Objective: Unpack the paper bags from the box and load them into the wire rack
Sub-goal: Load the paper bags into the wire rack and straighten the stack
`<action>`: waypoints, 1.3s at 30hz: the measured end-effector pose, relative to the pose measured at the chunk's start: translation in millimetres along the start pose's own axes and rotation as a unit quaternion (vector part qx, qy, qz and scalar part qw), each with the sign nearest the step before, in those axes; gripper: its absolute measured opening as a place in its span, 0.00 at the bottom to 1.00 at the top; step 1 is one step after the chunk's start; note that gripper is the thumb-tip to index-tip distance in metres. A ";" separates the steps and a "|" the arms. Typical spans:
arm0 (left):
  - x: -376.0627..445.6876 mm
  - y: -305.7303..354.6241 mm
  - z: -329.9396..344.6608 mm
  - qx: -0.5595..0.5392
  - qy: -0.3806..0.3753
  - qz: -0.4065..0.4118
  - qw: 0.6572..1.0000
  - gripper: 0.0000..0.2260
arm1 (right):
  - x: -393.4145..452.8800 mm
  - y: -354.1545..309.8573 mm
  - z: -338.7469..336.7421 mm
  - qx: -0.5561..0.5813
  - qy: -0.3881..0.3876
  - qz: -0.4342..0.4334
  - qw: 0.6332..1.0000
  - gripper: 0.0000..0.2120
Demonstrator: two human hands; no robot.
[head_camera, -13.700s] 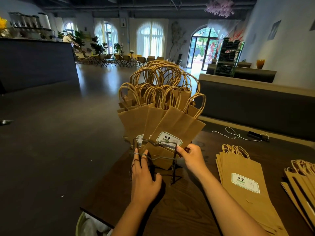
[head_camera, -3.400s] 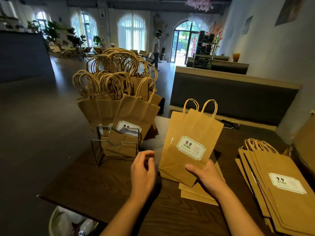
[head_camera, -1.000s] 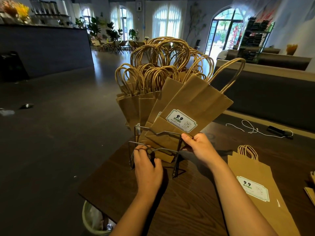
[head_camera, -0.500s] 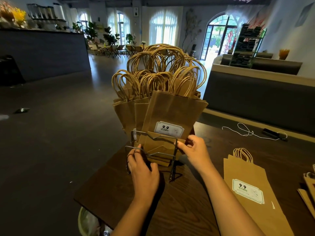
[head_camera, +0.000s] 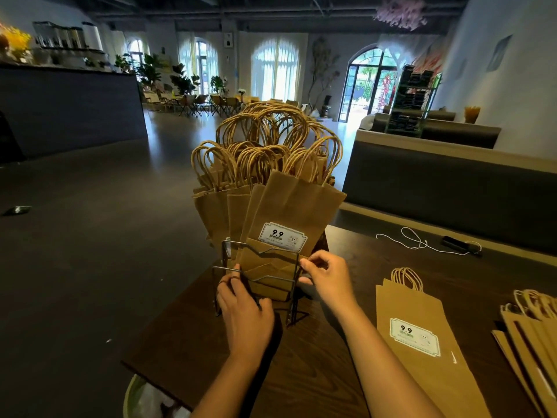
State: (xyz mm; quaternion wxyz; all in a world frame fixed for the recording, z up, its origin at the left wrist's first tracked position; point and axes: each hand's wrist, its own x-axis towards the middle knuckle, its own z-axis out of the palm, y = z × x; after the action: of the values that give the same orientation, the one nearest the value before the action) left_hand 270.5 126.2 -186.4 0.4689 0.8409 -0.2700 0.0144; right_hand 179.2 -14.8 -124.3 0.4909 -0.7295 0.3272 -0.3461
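1. Bags (head_camera: pixel 272 182) fill the rack (head_camera: pixel 256 279) at the frame's centre, standing upright with their twisted handles fanned above.
2. We hold our left hand (head_camera: pixel 245 309) at the rack's near left corner, forearm rising from the bottom edge, fingers curled over the lower front wire and gripping it.
3. Our right hand (head_camera: pixel 327 277) sits at the rack's right side, its forearm running in from the lower right of the frame. Its fingers are bent, the tips at the right upright wire and the edge of the front bag (head_camera: pixel 294 218); we cannot tell whether they pinch the bag, the wire, or only touch.
4. That front bag stands just behind the front wires, its white "9.9" label showing above the top one.
5. One bag (head_camera: pixel 422 336) lies flat on the table (head_camera: pixel 301 372) at lower right, label up, handles pointing away from us.
6. A stack (head_camera: pixel 533 333) of more flat ones lies at the right edge of the frame, well apart from the rack.
7. A white cord (head_camera: pixel 413 241) and a small dark object (head_camera: pixel 455 244) lie at the table's far edge, right of centre.
8. A bin (head_camera: pixel 141 399) peeks out below the table's near left corner.
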 end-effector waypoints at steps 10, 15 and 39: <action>-5.5 5.6 -5.0 0.121 -0.032 -0.019 0.992 0.35 | 0.3 -0.8 -1.3 -0.269 -0.048 0.000 0.962 0.08; -18.3 13.8 -2.7 0.111 -0.061 -0.034 0.991 0.35 | -4.1 -4.1 -4.8 -0.261 -0.097 0.032 0.960 0.07; -122.8 102.1 79.4 0.147 -0.249 0.181 0.940 0.14 | -126.1 83.6 -186.4 -0.517 0.188 0.225 0.804 0.36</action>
State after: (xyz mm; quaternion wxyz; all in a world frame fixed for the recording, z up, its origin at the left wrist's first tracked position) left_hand 99.8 74.7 -185.2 0.2473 0.8140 -0.5207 -0.0709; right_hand -55.1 -28.4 -174.4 0.0339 -0.7016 0.6987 -0.1356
